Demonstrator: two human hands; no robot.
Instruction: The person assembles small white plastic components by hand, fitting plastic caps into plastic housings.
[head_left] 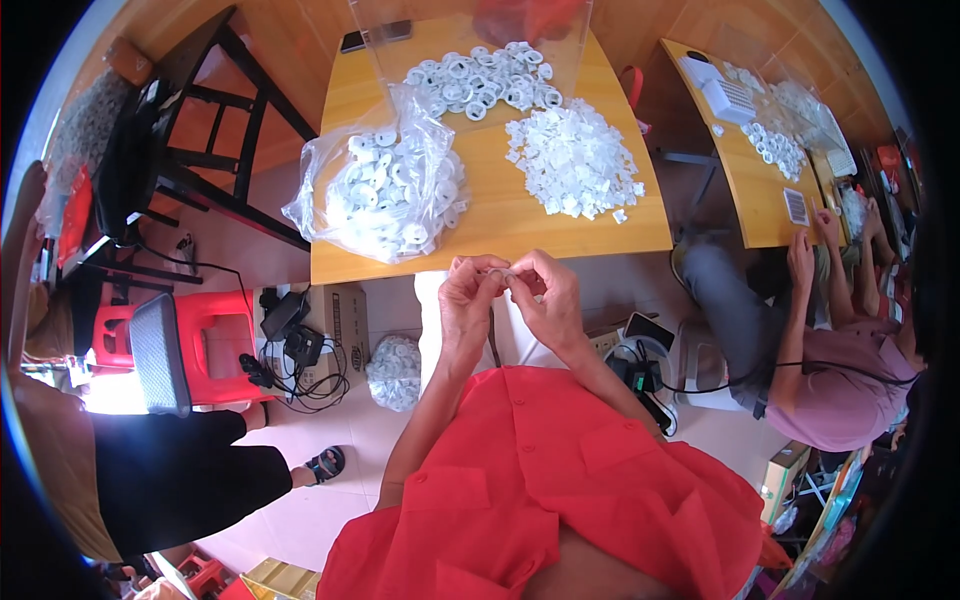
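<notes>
My left hand [466, 308] and my right hand [550, 306] meet just off the near edge of the wooden table [480, 235], above my lap. The fingertips of both are pinched together on a small whitish piece [504, 272], mostly hidden by the fingers, so its exact kind does not show. Beyond the left hand lies an open clear plastic bag [330, 215] of white round plastic parts [385, 205]. A loose heap of small translucent white pieces [575, 160] is on the right of the table. Farther back, white rings with dark centres [480, 80] are spread out.
A clear upright panel [575, 45] and a dark phone [397, 31] are at the table's back. Red stools [215, 335], a box with black cables [340, 330] and a filled bag [395, 372] stand at left. Other people sit at a second table [735, 190] on the right.
</notes>
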